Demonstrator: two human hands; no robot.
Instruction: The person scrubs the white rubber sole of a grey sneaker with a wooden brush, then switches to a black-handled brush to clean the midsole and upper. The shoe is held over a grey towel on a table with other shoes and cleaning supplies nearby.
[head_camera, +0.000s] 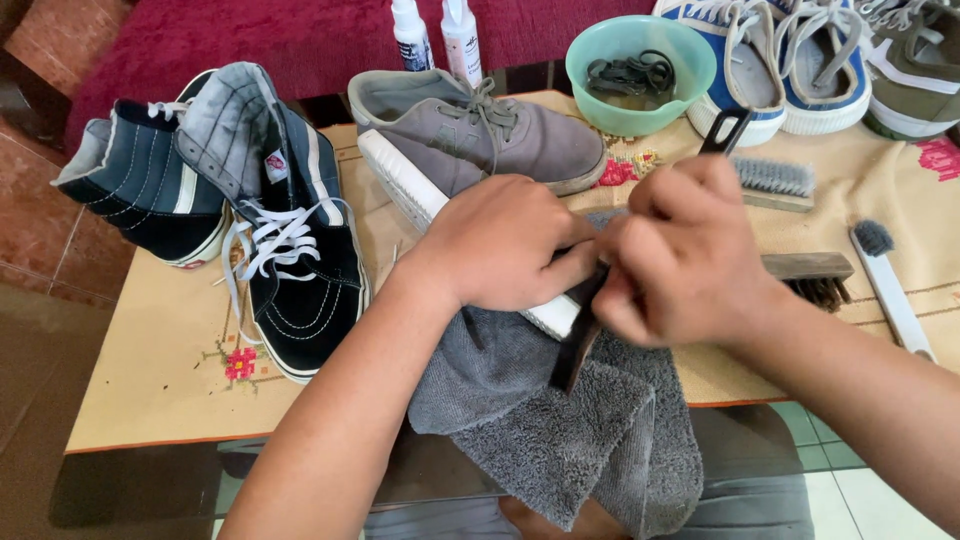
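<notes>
My left hand (495, 245) grips a grey sneaker with a white sole (400, 178), held on its side over a grey towel (560, 420). My right hand (690, 255) is closed on a dark-handled brush (578, 345), whose handle points down toward me, pressed against the shoe's white sole edge. A second grey sneaker (480, 135) stands upright just behind. The part of the shoe under my hands is hidden.
A pair of dark blue high-top shoes (240, 200) stands on the left of the beige cloth (160, 370). Behind are two spray bottles (435, 35), a green bowl with laces (640, 75), blue and olive sneakers (800, 60), and several brushes (800, 270) at right.
</notes>
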